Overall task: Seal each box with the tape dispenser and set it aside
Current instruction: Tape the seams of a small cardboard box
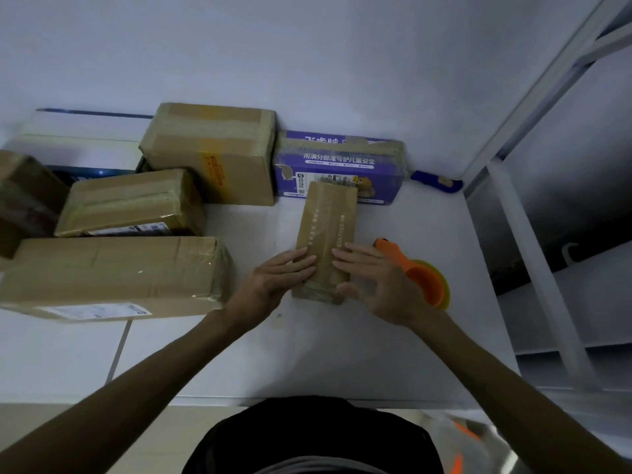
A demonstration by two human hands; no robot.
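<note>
White table [342, 354], blue cutter [436, 181] at back, metal rack [533, 234] right

The narrow box [325, 234] lies lengthwise mid-table [342, 354], my left hand [277, 278] and right hand [372, 285] flat on its near end. The tape dispenser [420, 275] lies just right of it. The printed box [342, 165] stands behind, with the cutter [436, 181] at the back right corner. The long box [113, 271] lies left, with the tall box [212, 148] behind it.

Tape dispenser [428, 280] partly hidden behind right hand [376, 285]. Leftmost box [24, 200] cut by frame edge. Narrow box [326, 217] print unreadable.
</note>
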